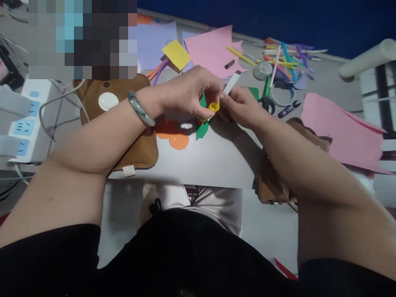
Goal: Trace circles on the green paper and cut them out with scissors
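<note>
My left hand [198, 90], with a jade-like bangle on its wrist, is closed around a small yellow tube [214, 108] whose round open end faces up. Against it, my right hand [243, 105] pinches a slim white stick [232, 83] with a dark tip; its exact kind is unclear. The fingertips of both hands nearly meet. Beneath them lie a green paper piece [202, 130] and an orange scalloped paper shape [178, 141], partly covered by my left hand and its shadow.
Pink paper [210, 45], a yellow paper square [176, 55] and scissors [266, 101] lie beyond my hands. A tape roll [283, 94] sits near several coloured strips [287, 62]. At left are a brown pouch [139, 144] and a power strip [27, 119] with cables.
</note>
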